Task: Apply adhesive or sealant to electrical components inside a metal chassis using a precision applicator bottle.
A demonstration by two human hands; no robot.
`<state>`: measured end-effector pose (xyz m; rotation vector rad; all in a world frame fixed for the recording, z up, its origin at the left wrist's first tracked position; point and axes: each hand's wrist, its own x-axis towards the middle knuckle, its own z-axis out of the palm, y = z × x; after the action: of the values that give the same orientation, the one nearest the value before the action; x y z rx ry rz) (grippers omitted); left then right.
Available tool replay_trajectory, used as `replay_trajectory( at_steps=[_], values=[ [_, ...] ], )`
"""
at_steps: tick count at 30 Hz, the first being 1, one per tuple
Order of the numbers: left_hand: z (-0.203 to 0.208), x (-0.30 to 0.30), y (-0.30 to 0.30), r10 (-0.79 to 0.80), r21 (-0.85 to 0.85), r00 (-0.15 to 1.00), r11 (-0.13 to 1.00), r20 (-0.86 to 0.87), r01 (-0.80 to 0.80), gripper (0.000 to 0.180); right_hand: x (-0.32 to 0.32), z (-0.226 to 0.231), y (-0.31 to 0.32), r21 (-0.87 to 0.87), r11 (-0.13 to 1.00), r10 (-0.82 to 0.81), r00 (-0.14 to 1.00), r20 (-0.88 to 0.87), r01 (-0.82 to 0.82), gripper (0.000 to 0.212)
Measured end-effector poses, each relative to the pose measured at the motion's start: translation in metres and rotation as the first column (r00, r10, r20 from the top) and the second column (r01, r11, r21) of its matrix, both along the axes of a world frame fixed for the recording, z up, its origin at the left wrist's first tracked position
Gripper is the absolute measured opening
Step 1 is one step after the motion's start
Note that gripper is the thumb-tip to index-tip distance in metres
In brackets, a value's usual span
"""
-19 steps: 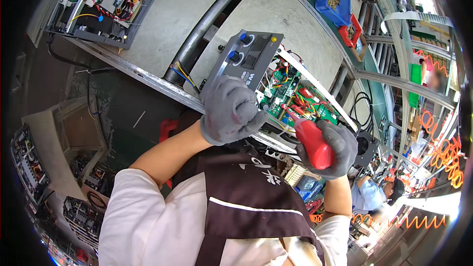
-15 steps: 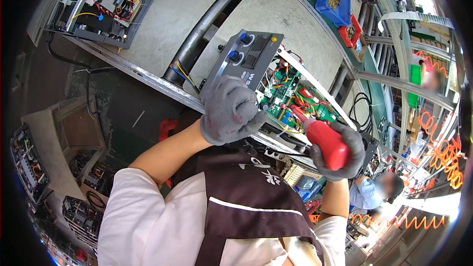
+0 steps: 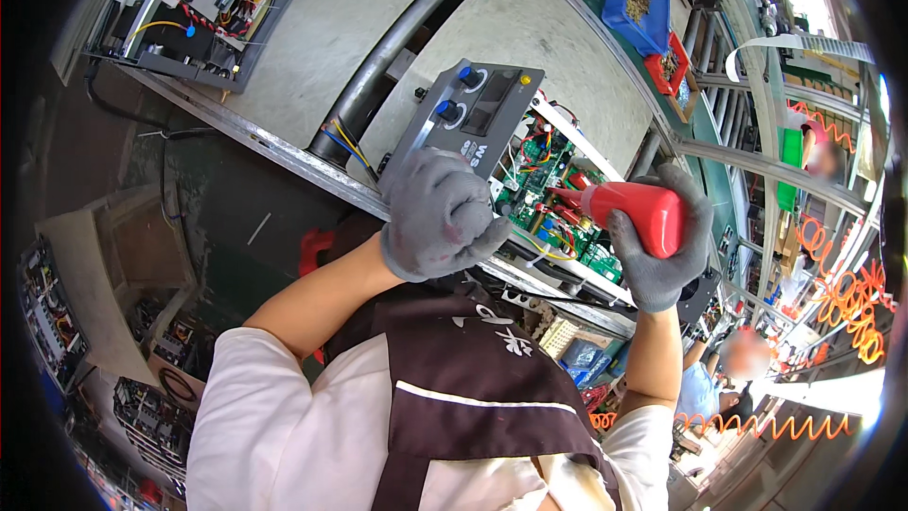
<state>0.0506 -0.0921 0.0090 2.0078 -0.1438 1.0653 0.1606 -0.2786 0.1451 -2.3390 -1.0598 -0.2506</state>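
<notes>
My right hand [image 3: 664, 244], in a grey glove, is wrapped round a red squeeze bottle [image 3: 636, 212]. The bottle lies nearly level, its narrow nozzle pointing left over a green circuit board [image 3: 590, 259] with red, yellow and black wires. This board sits inside an open-sided electrical unit with a dark grey front panel [image 3: 502, 92], two blue knobs and a small dark display window. My left hand [image 3: 441, 218], also gloved in grey, is closed against the panel's near end. Its fingers are curled, and whatever may be inside them is hidden.
The unit rests on a metal-edged workbench [image 3: 312, 28], crossed by a black roller [image 3: 407, 33]. Another open unit [image 3: 203, 9] stands at the far left. Blue [image 3: 637, 2] and red [image 3: 670, 64] bins hold small parts. People [image 3: 724, 374] and orange coiled hoses [image 3: 851, 308] are at the right.
The right hand has moved up and away from me, turning the bottle from a slant to nearly level, with its nozzle still over the board. The left hand has hardly moved.
</notes>
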Motion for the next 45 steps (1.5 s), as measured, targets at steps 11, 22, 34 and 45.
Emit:
replay_trajectory(
  at_steps=[11,22,34,45],
  values=[
    [-0.001,0.000,0.000,-0.016,-0.008,1.000,1.000,0.016,0.016,0.030,0.007,0.003,0.010,-0.015,1.000,0.021,1.000,0.002,-0.021,0.059],
    [0.001,0.001,0.000,-0.016,0.001,1.000,1.000,0.018,0.015,0.030,0.018,0.003,0.010,-0.040,0.999,-0.008,0.999,0.031,0.009,0.058],
    [-0.001,-0.002,0.002,-0.011,0.020,1.000,1.000,0.026,0.010,0.023,0.016,0.016,0.008,0.169,0.979,-0.091,0.984,-0.155,0.118,0.058],
    [-0.001,-0.002,0.001,0.022,-0.064,0.993,0.998,0.115,-0.015,0.027,0.003,0.009,0.039,0.103,0.980,0.189,0.957,-0.219,-0.170,0.064]
  ],
)
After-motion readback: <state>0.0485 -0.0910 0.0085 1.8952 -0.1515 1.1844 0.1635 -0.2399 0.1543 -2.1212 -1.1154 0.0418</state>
